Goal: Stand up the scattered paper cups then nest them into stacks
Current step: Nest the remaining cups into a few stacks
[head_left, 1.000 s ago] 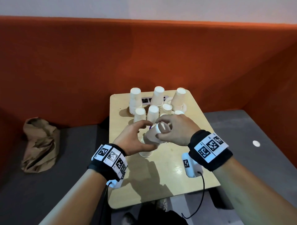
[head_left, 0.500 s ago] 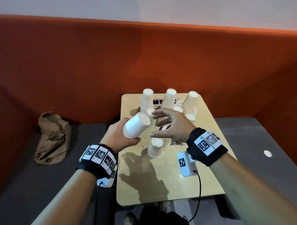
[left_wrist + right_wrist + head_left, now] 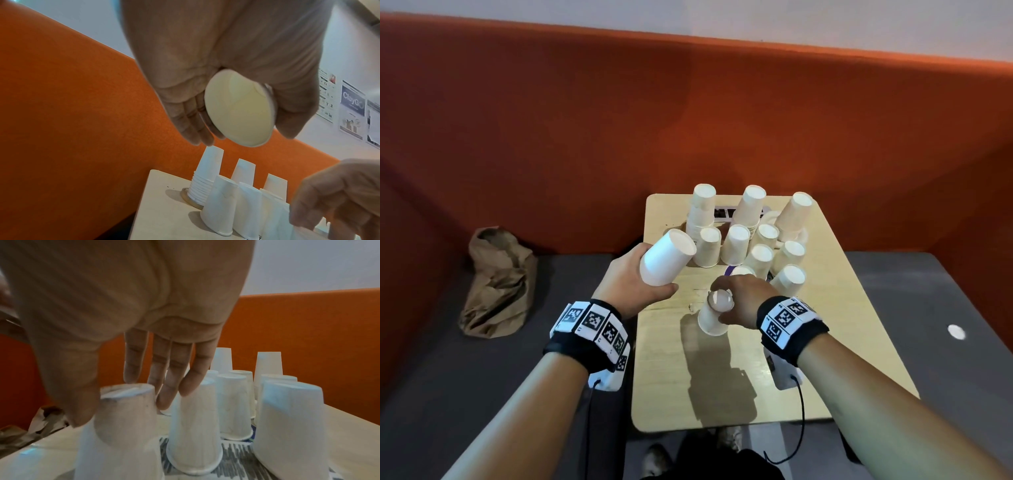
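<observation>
Nearest, right hand (image 3: pixel 736 301) reaches down over an upside-down cup (image 3: pixel 713 317) on the counter (image 3: pixel 722 394); thumb and fingertips (image 3: pixel 164 400) touch its top, grip lightly pinching it. Left hand (image 3: pixel 630 284) is raised at the counter's left edge, grip wrapped round a tilted cup (image 3: pixel 666 257), held clear of the surface, base toward the cluster. Just beyond the right hand, a tight cluster of single upside-down cups (image 3: pixel 760 260) crowds the reach, seven countable in the head view, one half hidden. Behind them three taller stacks (image 3: pixel 748 209) line the far edge; left stack (image 3: pixel 202 181) shows many nested rims. Counter is small, pale wood, with a printed sheet (image 3: pixel 236 456) under the cups. Grey bench either side, a crumpled brown paper bag (image 3: pixel 496 284) left. Orange padded wall (image 3: pixel 688 120) behind; posters (image 3: pixel 349 110) on a white wall.
</observation>
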`<state>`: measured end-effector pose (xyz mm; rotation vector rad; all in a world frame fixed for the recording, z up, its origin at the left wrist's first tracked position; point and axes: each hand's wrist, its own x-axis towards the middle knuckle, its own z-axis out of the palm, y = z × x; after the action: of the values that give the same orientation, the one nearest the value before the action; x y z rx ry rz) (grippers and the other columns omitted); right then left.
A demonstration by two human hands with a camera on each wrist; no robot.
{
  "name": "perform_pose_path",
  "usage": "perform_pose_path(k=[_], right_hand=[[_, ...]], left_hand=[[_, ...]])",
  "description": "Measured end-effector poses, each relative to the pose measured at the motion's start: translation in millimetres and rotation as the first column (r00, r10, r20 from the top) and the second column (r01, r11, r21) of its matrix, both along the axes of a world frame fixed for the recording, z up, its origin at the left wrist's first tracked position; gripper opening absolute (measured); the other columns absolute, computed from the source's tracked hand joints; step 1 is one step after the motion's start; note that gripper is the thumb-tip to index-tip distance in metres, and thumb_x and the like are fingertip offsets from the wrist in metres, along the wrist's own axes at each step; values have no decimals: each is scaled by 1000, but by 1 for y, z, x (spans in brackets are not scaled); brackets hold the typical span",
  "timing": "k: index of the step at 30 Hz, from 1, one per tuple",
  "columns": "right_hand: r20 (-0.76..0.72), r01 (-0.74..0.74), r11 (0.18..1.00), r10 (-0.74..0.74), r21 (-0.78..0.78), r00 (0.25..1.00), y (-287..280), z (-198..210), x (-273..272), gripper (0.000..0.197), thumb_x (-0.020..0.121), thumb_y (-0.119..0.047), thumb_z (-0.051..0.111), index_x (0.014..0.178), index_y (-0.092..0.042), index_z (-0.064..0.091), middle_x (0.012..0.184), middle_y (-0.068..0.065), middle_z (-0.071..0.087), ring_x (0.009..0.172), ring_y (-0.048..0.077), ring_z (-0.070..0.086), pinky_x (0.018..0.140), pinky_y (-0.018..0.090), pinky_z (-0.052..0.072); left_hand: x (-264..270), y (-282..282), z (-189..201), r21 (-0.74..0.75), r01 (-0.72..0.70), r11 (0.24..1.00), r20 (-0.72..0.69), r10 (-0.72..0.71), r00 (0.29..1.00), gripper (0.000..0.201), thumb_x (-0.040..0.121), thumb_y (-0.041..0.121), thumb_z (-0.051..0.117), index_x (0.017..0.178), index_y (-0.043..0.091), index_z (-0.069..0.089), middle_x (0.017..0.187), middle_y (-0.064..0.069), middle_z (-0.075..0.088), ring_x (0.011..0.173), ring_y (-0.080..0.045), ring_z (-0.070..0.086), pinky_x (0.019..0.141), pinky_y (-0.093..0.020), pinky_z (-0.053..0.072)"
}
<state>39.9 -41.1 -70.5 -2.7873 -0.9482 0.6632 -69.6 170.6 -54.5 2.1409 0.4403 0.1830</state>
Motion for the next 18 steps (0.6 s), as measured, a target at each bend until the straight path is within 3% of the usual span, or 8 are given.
perform_pose_path(k=[5,9,12,16,18], right_hand=[[-6,19,998,-18,53,1000,-4,-5,-1,49,75,-48,68,120,-36,53,112,-6,65,99,22,64,84,40,54],[-125,139,954,-109,265,986,-8,8,0,55,71,-47,73,118,-37,46,109,-13,62,90,11,65,80,35,56],[-212,247,845,-162,474,964,-15,28,3,55,72,-37,80,118,-35,48,104,-11,63,85,9,68,68,28,57],[-251,320,684,-203,656,947,-28,58,13,52,82,-28,79,128,-35,56,108,-14,62,89,4,66,70,12,48],[-261,320,582,-186,747,947,-33,69,18,34,84,-22,78,113,-33,65,102,-17,68,92,10,69,72,9,48]], left_hand=[[-1,2,-2,18,-13,1000,-23,14,1000,55,64,32,89,107,27,55,96,14,60,86,0,57,64,-19,44],[0,8,-4,35,-44,998,-29,45,999,54,64,32,88,106,26,54,96,12,60,86,-4,57,66,-22,46],[2,12,-6,62,-59,996,-45,62,997,55,65,30,87,108,27,53,96,14,57,86,-8,56,63,-19,42],[6,13,-6,73,-54,996,-63,58,996,57,66,26,85,111,26,51,99,10,57,87,-10,55,62,-19,40],[11,10,-3,86,-33,996,-68,38,997,58,65,24,84,113,25,51,101,8,58,89,-13,56,64,-23,42]])
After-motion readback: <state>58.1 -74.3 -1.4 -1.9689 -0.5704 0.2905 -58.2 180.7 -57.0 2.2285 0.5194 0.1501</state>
